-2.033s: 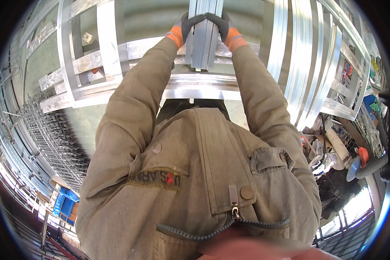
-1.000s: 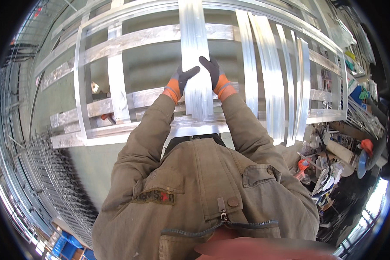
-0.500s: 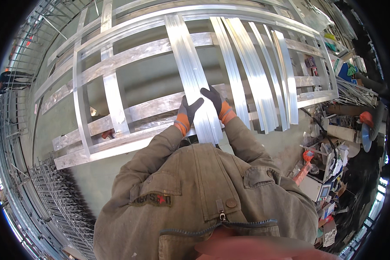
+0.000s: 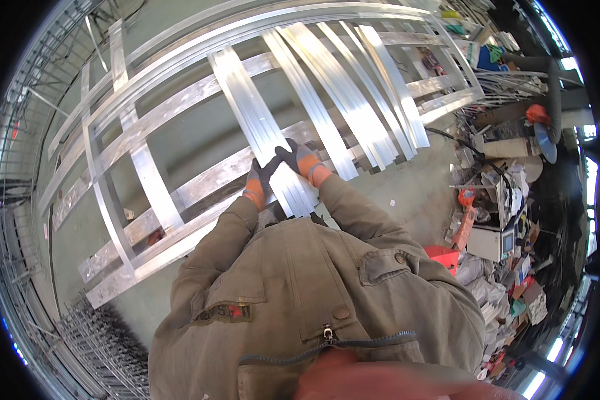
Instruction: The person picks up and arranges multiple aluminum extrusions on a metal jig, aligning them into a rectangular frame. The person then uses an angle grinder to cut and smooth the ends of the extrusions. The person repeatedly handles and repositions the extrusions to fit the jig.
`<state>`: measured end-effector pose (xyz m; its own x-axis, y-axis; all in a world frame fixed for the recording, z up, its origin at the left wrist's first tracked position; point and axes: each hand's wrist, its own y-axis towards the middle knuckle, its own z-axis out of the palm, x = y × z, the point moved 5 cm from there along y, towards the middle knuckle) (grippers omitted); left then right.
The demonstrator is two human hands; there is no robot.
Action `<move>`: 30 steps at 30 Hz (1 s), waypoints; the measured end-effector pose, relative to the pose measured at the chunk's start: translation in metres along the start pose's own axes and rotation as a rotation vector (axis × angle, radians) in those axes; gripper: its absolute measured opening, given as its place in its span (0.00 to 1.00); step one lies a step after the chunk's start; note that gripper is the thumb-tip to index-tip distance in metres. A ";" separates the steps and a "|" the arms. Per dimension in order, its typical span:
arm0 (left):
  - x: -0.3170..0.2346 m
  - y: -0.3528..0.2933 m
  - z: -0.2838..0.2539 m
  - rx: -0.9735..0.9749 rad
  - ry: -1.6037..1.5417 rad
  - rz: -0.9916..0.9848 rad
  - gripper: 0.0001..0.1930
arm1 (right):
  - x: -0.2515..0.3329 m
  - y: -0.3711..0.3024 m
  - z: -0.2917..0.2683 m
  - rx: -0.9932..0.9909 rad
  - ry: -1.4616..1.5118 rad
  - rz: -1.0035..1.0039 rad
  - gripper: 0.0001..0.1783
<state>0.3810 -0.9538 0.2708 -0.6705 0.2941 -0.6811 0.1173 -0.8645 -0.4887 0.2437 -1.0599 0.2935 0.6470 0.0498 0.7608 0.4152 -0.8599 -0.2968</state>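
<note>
A bundle of long, silvery metal profiles [image 4: 250, 113] slopes across the rack, its near end close to my jacket. Around its left edge curls my left hand [image 4: 261, 177], in a dark and orange work glove, thumb on top. My right hand [image 4: 298, 159], gloved alike, grips the opposite edge slightly farther up, its thumb also on top. The fingers beneath the bundle are hidden. To the right, more metal profiles [image 4: 347, 93] lie in separate groups over the same metal frame rack [image 4: 180, 137].
Rack beams [image 4: 110, 220] extend to the left, and wire-like metal racks [image 4: 103, 347] stand at the lower left. On the right are a white box with a small screen [image 4: 490, 244], a red bin [image 4: 443, 257], a black cable [image 4: 457, 138] and heaped scraps [image 4: 513, 293].
The view has turned, so the rack, profiles and hands appear farther left and more slanted. Both hands keep their grip on the bundle. The red bin has come into sight.
</note>
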 end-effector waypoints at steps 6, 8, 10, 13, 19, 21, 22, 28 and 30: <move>0.008 0.006 -0.009 -0.080 0.098 -0.001 0.44 | -0.007 -0.026 -0.066 -0.209 0.254 -0.042 0.33; 0.008 0.008 -0.007 -0.095 0.119 0.020 0.44 | -0.011 -0.025 -0.125 -0.457 0.067 -0.273 0.31; 0.004 0.008 -0.002 -0.062 0.086 0.041 0.42 | -0.043 -0.022 -0.185 -0.641 0.131 -0.163 0.30; 0.004 -0.001 0.004 -0.024 0.049 0.004 0.43 | -0.098 -0.017 -0.280 -0.796 -0.073 -0.014 0.32; -0.007 -0.002 0.019 0.024 0.090 0.043 0.41 | -0.186 0.033 -0.375 -0.718 -0.297 0.184 0.47; -0.003 0.002 0.024 0.010 0.116 0.047 0.40 | -0.201 0.063 -0.386 -0.638 -0.343 0.125 0.48; 0.002 0.004 0.031 0.016 0.122 0.052 0.40 | -0.210 0.079 -0.390 -0.588 -0.329 0.130 0.49; 0.029 0.039 0.082 -0.005 0.163 0.047 0.41 | -0.256 0.159 -0.388 -0.245 -0.067 0.199 0.54; 0.035 0.045 0.097 0.036 0.214 0.057 0.42 | -0.254 0.163 -0.375 -0.192 0.015 0.044 0.48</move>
<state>0.2916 -1.0217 0.2781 -0.4925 0.3209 -0.8090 0.1215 -0.8951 -0.4290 -0.0927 -1.4033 0.2681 0.6514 0.0038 0.7587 0.2565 -0.9422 -0.2155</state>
